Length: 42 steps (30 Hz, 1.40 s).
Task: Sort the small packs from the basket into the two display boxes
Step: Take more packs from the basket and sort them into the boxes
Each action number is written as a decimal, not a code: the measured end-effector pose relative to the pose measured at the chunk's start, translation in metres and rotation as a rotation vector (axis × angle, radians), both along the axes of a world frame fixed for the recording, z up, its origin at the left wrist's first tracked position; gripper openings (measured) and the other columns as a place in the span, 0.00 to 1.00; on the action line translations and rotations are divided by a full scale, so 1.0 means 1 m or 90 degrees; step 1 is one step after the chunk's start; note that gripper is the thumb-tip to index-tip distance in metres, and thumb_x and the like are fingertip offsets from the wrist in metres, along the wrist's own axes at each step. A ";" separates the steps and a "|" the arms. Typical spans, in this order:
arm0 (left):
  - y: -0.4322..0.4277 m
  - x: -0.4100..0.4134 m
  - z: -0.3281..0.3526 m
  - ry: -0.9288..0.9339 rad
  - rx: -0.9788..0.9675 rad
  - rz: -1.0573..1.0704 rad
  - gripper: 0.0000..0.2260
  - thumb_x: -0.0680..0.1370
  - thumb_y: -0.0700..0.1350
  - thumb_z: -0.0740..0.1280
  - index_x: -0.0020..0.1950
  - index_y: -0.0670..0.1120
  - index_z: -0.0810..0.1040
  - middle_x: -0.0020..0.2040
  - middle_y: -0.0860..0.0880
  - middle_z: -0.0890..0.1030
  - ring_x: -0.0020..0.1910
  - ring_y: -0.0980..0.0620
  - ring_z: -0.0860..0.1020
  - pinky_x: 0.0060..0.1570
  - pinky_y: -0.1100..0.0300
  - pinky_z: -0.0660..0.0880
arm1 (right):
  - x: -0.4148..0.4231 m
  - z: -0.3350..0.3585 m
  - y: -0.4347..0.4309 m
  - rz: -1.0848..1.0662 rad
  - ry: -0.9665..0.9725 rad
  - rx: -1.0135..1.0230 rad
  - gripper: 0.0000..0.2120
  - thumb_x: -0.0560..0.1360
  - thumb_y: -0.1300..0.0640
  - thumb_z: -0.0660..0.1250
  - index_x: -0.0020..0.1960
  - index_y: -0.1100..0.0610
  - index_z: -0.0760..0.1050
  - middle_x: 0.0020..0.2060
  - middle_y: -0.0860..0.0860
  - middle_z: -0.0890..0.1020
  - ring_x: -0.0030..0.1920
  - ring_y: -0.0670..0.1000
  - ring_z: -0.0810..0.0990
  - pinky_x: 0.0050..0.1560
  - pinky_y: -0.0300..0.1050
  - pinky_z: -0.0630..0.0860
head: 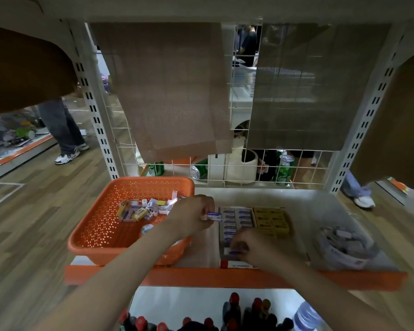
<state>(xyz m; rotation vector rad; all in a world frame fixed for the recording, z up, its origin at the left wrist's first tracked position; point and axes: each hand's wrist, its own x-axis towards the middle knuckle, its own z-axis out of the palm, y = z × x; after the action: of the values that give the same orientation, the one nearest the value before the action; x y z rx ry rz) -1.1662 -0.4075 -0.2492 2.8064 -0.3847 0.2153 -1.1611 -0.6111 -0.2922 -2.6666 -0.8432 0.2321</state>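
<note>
The right hand (249, 249) has its fingers curled on a white pack (234, 251) at the near end of the left box (239, 265). I'd press it flat and snug against its row before adding another. The left hand (194, 216) pinches a blue-banded pack (213, 215) just beside that box. The yellow box (269, 208) looks full. More packs (139, 210) lie loose in the basket (93, 235).

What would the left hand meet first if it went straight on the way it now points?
The left hand, pinching a white-and-blue pack, points right. First in its line are probably the rows of matching packs in the left display box, though its height above them is unclear.
</note>
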 end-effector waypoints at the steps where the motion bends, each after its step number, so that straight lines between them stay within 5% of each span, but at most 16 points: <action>1: 0.000 0.000 -0.001 0.001 0.000 -0.003 0.07 0.74 0.46 0.68 0.51 0.48 0.76 0.50 0.52 0.78 0.49 0.53 0.76 0.33 0.68 0.63 | 0.001 -0.005 0.005 0.016 -0.003 -0.014 0.11 0.77 0.58 0.65 0.58 0.55 0.78 0.59 0.47 0.77 0.61 0.47 0.74 0.53 0.19 0.63; 3: 0.000 0.000 -0.002 -0.001 0.006 -0.005 0.07 0.74 0.46 0.68 0.51 0.48 0.76 0.50 0.52 0.78 0.49 0.53 0.75 0.33 0.66 0.63 | 0.006 -0.012 0.012 0.040 -0.010 -0.056 0.10 0.77 0.59 0.65 0.57 0.57 0.79 0.57 0.51 0.79 0.59 0.51 0.77 0.60 0.37 0.71; 5: 0.000 0.001 -0.004 -0.006 0.009 -0.004 0.08 0.74 0.46 0.68 0.52 0.48 0.76 0.51 0.52 0.78 0.50 0.54 0.75 0.36 0.64 0.63 | 0.012 -0.017 0.015 0.069 -0.026 -0.108 0.10 0.76 0.60 0.65 0.57 0.59 0.78 0.57 0.54 0.79 0.58 0.53 0.77 0.61 0.44 0.73; 12: -0.001 0.006 -0.009 0.002 -0.023 -0.013 0.08 0.73 0.46 0.69 0.51 0.47 0.77 0.51 0.51 0.79 0.50 0.52 0.76 0.43 0.61 0.70 | 0.020 -0.021 0.020 0.096 -0.050 -0.156 0.09 0.78 0.62 0.60 0.55 0.60 0.77 0.56 0.56 0.78 0.55 0.55 0.77 0.59 0.46 0.73; 19: -0.001 0.007 -0.014 0.012 -0.032 -0.013 0.08 0.73 0.44 0.69 0.51 0.47 0.76 0.51 0.51 0.78 0.49 0.52 0.76 0.39 0.63 0.66 | 0.019 -0.024 0.021 0.083 -0.054 -0.127 0.08 0.77 0.61 0.62 0.54 0.58 0.78 0.55 0.54 0.78 0.53 0.53 0.77 0.56 0.43 0.74; 23: -0.001 0.007 -0.015 0.006 -0.032 -0.019 0.07 0.74 0.44 0.69 0.51 0.47 0.76 0.51 0.51 0.78 0.48 0.52 0.76 0.38 0.64 0.63 | 0.017 -0.018 0.017 0.061 -0.073 -0.009 0.06 0.77 0.55 0.65 0.49 0.56 0.79 0.49 0.48 0.79 0.48 0.47 0.77 0.51 0.38 0.72; 27: -0.003 0.007 -0.013 -0.005 -0.037 -0.032 0.07 0.74 0.45 0.69 0.50 0.46 0.77 0.51 0.50 0.79 0.48 0.52 0.76 0.37 0.63 0.63 | 0.022 -0.009 0.011 -0.126 -0.063 0.252 0.08 0.70 0.55 0.74 0.41 0.52 0.75 0.41 0.45 0.79 0.39 0.43 0.77 0.41 0.38 0.76; 31: -0.007 0.007 -0.012 -0.017 -0.049 -0.044 0.07 0.74 0.46 0.69 0.50 0.47 0.77 0.50 0.51 0.79 0.47 0.54 0.76 0.40 0.62 0.69 | 0.024 -0.001 0.005 -0.184 0.075 0.457 0.18 0.65 0.62 0.77 0.50 0.50 0.76 0.46 0.44 0.80 0.41 0.45 0.78 0.40 0.37 0.78; 42: -0.016 0.011 -0.018 -0.002 -0.083 -0.063 0.12 0.74 0.47 0.70 0.56 0.48 0.76 0.51 0.51 0.80 0.51 0.53 0.77 0.48 0.59 0.75 | 0.020 0.004 0.004 -0.185 0.082 0.568 0.08 0.69 0.66 0.73 0.46 0.61 0.76 0.43 0.49 0.82 0.44 0.39 0.80 0.44 0.34 0.77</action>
<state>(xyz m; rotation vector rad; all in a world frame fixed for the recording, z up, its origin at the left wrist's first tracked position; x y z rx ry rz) -1.1550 -0.4237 -0.2670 2.6518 -0.4904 0.2140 -1.1411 -0.6072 -0.2881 -1.8655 -0.3666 -0.0475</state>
